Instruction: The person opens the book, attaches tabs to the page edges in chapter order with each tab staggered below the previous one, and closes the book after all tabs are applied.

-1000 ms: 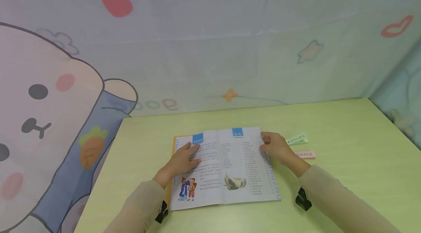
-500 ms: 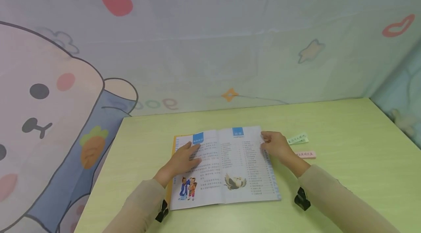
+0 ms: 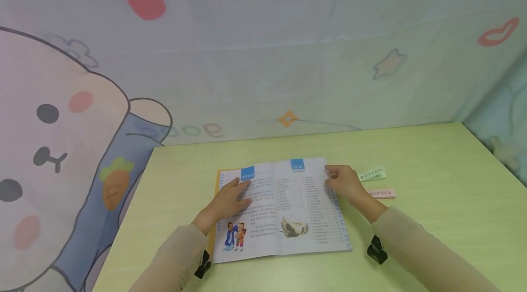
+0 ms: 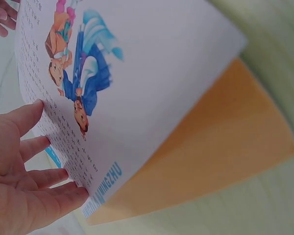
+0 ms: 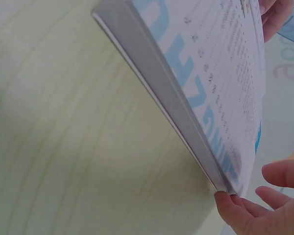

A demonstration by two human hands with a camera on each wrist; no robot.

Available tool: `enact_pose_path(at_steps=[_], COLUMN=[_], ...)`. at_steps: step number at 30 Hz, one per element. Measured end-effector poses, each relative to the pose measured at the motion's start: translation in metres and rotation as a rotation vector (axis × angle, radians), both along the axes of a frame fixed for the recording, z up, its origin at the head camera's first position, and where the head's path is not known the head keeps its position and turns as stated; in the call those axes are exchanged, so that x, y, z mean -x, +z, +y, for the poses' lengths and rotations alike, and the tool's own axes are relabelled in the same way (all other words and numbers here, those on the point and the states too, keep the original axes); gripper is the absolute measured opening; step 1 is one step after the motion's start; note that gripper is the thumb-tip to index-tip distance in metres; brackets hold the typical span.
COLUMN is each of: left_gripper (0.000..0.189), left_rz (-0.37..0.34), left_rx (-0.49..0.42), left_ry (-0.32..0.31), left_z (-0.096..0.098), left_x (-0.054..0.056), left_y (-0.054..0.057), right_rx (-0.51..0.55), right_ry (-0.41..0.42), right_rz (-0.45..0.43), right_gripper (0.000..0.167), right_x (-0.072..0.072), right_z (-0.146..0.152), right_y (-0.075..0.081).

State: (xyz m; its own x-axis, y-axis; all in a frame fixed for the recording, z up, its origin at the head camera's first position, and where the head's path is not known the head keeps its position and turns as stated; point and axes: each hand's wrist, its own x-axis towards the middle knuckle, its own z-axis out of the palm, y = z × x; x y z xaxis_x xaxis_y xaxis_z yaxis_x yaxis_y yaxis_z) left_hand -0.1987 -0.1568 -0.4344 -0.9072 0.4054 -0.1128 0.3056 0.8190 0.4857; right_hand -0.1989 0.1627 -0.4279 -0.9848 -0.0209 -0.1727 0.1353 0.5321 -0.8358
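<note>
An open book (image 3: 298, 205) lies on the table, its left page (image 4: 152, 58) showing two drawn figures and its right page a drawn bird. My left hand (image 3: 230, 198) rests on the left page with spread fingers; the left wrist view shows their tips touching the paper. At the upper right corner of the book is my right hand (image 3: 346, 182). In the right wrist view, fingertips (image 5: 228, 203) touch the corner of the page block, while another digit stays apart from the paper. An orange-yellow sheet or cover (image 4: 225, 132) shows under the left page.
On the light green table (image 3: 432, 168), a green paper strip (image 3: 372, 174) and a pink strip (image 3: 382, 193) with handwriting lie right of the book, close to my right wrist. A printed cloth backdrop (image 3: 263, 54) hangs behind the table.
My right hand has shifted very slightly left at the upper right corner of the book. The left hand and the book have not visibly moved.
</note>
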Motion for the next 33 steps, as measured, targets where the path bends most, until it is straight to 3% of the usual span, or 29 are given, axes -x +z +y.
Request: enact_pose_path(at_steps=[7,17,24,33], left_gripper=[0.053,0.054,0.053,0.051], left_rz=[-0.002,-0.012,-0.018,0.012], left_rx=[-0.005,0.013,0.012,-0.017], left_ry=[-0.002,0.008,0.007,0.029], left_z=[0.001,0.001,0.001,0.002], left_x=[-0.001,-0.001,-0.002,-0.003], left_y=[0.003,0.003,0.006,0.004], right_rx=[0.057,0.168,0.215,0.329], right_ry=[-0.114,-0.205,-0.219,-0.17], right_rz=[0.09,-0.004,-0.047,-0.123], right_gripper=[0.042,0.041,0.038,0.04], right_x=[-0.001,-0.002,-0.001,0.0], right_z=[0.003,0.005,0.006,0.011], right_y=[-0.002,-0.004,-0.007,-0.006])
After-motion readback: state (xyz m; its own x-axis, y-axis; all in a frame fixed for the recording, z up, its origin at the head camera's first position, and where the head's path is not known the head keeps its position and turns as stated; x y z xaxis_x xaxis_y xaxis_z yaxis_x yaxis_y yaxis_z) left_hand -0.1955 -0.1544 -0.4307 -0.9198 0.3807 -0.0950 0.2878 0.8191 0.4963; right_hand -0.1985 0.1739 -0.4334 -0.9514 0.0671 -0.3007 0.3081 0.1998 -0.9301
